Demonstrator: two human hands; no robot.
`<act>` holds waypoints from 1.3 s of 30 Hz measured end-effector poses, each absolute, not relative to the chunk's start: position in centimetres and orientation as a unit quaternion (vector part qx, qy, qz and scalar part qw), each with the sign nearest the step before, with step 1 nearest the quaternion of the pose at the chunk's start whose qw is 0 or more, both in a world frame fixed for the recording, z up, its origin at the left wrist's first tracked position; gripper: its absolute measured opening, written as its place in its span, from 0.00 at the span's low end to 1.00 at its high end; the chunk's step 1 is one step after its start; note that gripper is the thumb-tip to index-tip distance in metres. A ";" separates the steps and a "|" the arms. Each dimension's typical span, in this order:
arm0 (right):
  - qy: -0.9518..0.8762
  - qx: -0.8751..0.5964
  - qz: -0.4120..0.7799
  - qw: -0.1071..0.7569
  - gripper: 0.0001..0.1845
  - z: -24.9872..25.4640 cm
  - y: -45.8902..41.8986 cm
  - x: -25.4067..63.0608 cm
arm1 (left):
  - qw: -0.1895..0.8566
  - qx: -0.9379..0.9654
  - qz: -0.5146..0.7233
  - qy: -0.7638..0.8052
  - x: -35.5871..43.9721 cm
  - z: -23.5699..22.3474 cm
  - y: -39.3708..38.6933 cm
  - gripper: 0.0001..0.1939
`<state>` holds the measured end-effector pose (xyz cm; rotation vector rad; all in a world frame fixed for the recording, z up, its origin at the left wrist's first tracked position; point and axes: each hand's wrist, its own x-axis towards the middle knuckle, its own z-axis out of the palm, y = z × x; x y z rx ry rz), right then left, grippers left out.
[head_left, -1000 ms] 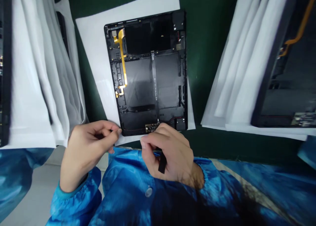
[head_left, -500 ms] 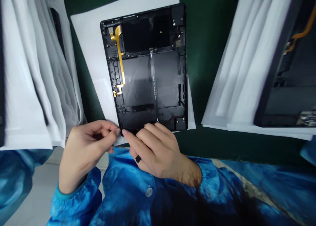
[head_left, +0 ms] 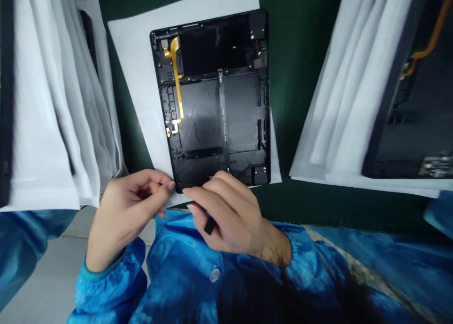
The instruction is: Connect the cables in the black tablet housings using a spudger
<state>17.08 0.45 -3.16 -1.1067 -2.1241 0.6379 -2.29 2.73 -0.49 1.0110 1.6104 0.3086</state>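
A black tablet back cover [head_left: 200,168] lies with its inside facing up, tilted slightly on a white sheet. An orange flex cable [head_left: 179,97] runs down its left side, and a dark ribbon cable [head_left: 223,121] crosses its middle. My left hand [head_left: 132,208] is closed, thumb and fingertips pinched at the cover's near left corner. Along the near edge, a thin wire shows faintly beside that corner. My right hand [head_left: 230,215] rests its index fingertip on this edge. A small black piece [head_left: 210,226] sticks out between its curled fingers and thumb; its kind is unclear.
White sheets or sleeves [head_left: 60,102] stand stacked on the left, with dark panels among them. At the right, another open tablet cover [head_left: 414,140] lies on a pile of white sheets [head_left: 339,107]. The green table [head_left: 290,55] shows between them.
My right thumb has come away from the index finger, and the black piece shows more. The right index fingertip sits slightly further right of the corner. My left hand keeps its pinch.
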 end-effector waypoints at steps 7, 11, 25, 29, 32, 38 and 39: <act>-0.679 -0.521 0.236 0.460 0.27 -3.5 -0.7 17.3 | 0.586 0.436 0.141 0.668 -2.8 -0.9 2.6 0.11; -0.701 -0.468 0.306 0.442 0.19 -3.5 -1.0 17.0 | 0.579 0.446 0.140 0.668 -3.0 -0.9 2.5 0.11; -0.677 -0.549 0.303 0.387 0.08 -3.3 -1.9 15.5 | 0.559 0.469 0.134 0.671 -2.9 -1.0 2.6 0.10; -0.683 -0.530 0.321 0.387 0.08 -3.7 -1.9 15.5 | 0.554 0.480 0.130 0.668 -2.8 -0.9 2.8 0.08; -0.685 -0.528 0.329 0.380 0.08 -3.7 -1.9 15.5 | 0.556 0.480 0.125 0.667 -2.8 -0.8 2.8 0.09; -0.672 -0.543 0.333 0.378 0.07 -3.5 -1.8 15.5 | 0.556 0.485 0.131 0.662 -2.9 -1.0 2.7 0.09; -0.674 -0.539 0.335 0.378 0.07 -3.5 -1.7 15.5 | 0.554 0.486 0.132 0.662 -2.9 -1.1 2.6 0.09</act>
